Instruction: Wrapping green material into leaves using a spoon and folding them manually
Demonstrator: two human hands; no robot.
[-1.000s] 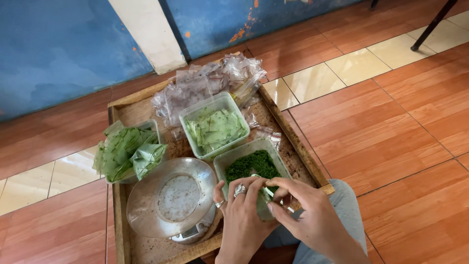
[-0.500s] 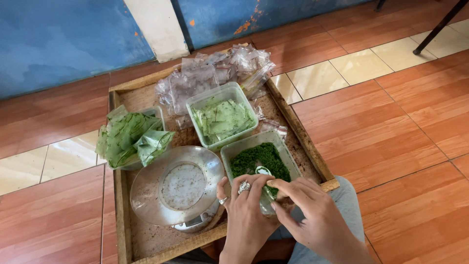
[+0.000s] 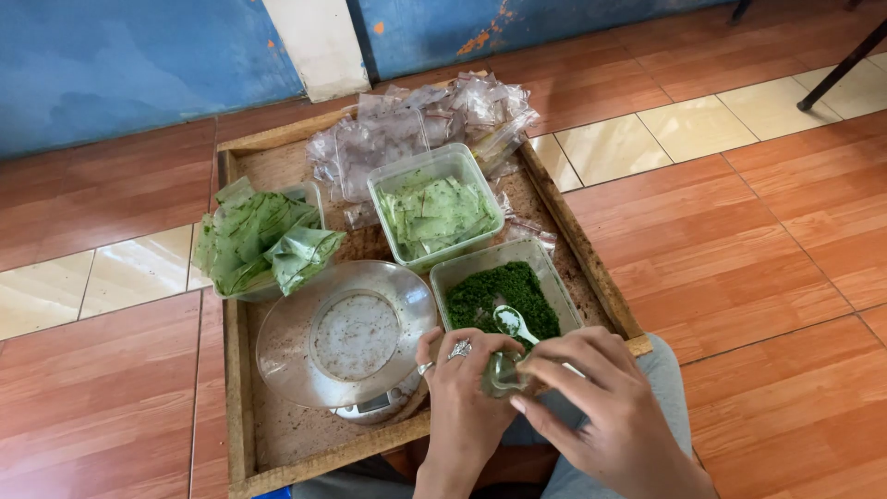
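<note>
Compared with a moment ago, both hands have slid back toward the person's lap, and the white spoon that was down in the green stuff is now lifted over the near edge of that tub.

Everything is sitting in a wooden tray on a floor of reddish-brown and cream tiles, with a blue wall and a white post at the far side.

Going left to right: up and to the left of the hands, a clear tub of filled green packets is overflowing. Just left of the left hand, a round clear bowl is resting on a small scale, only crumbs in it. The left hand, rings on, is curling around a small clear bag and pinching it. Straight ahead of the hands, a tub of dark green flakes is sitting half full, and beyond it another tub of pale green packets, then a heap of empty clear bags. The right hand is touching the left one at the bag, fingers closed on the spoon handle.
</note>
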